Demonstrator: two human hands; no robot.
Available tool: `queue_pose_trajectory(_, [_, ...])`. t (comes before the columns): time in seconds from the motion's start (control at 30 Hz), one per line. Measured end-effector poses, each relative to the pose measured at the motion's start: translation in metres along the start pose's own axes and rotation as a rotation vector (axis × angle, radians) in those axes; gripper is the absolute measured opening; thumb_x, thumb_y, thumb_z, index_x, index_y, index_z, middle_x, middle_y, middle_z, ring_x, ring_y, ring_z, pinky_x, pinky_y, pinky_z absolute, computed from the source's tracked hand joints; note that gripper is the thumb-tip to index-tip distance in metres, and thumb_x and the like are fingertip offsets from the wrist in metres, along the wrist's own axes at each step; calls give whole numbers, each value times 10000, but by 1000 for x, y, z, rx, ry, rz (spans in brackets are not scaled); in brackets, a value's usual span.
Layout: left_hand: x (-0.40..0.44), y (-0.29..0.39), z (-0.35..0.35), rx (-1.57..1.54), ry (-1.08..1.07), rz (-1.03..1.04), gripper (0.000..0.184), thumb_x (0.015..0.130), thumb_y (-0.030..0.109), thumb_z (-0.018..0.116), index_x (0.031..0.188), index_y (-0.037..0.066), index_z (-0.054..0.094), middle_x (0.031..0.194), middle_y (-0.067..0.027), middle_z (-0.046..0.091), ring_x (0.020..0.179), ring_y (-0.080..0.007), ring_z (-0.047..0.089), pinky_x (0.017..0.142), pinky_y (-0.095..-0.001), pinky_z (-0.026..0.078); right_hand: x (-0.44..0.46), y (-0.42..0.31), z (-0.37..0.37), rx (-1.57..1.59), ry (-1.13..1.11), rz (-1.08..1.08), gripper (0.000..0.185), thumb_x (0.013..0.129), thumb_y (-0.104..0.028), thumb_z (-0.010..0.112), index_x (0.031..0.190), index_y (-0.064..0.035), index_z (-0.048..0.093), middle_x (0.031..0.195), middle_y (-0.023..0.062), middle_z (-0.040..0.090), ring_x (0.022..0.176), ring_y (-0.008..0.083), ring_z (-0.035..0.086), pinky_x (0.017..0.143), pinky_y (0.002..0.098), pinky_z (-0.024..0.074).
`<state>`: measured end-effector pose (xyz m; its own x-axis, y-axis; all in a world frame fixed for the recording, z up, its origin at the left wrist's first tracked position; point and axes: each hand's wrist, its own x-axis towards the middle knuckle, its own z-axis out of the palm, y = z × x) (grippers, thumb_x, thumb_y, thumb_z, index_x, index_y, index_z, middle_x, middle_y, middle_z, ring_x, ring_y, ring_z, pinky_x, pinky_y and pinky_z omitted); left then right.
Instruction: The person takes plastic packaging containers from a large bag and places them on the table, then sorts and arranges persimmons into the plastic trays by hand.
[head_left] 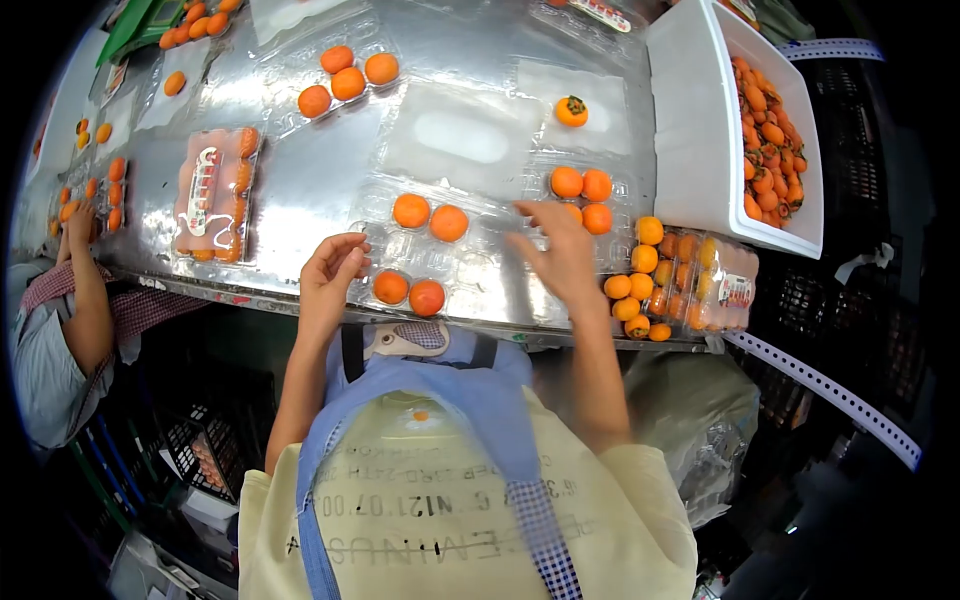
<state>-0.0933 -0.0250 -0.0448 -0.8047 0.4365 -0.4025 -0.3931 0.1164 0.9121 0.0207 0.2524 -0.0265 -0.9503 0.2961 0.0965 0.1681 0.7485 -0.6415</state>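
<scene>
Before me on the metal table lies an open clear plastic tray [455, 270] with several orange fruits, among them one [449, 223] at its upper part. My left hand [335, 275] is at the tray's left edge, fingers curled, with thumb and fingertips close together; whether anything thin is between them is too small to tell. Between this tray and a second clear tray on the right, my right hand [560, 250] hovers with its fingers apart and nothing in them. That second tray holds several fruits [566, 181], one partly hidden by my right hand.
A white foam box [690, 130] of small orange fruits stands at the right. Loose fruits [641, 286] and a filled pack [735, 290] lie below it. A closed labelled pack [215, 200] is at the left. A co-worker's arm [88, 290] reaches in at far left.
</scene>
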Motion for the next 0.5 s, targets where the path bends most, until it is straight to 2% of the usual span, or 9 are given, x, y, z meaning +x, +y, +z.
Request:
queue_pose_trajectory(0.1, [0,-2,-2,-17,2,-4,224,896,110,556,1098,16,575,983,-67,626,844,-107,586,734,-231,463,11,-25,37,-132,-29,-97,482,632,-193,757,1059,-57,581,979,95,594,920,268,550,773,364,453])
queue_pose_trajectory(0.33, [-3,-3,-10,-55,-4,4,224,899,123,553,1098,22,575,977,-61,627,849,-106,585,734,-233,459,22,-35,80,-320,-84,-119,511,579,-192,786,1026,-62,576,966,69,566,918,253,536,751,370,449])
queue_pose_trajectory(0.5, [-3,-6,-12,-51,-10,5,229,899,131,553,1099,21,572,976,-65,624,848,-113,583,738,-235,462,22,-31,79,-198,-45,-76,498,579,-180,784,1013,-54,575,962,87,561,902,278,545,735,382,464])
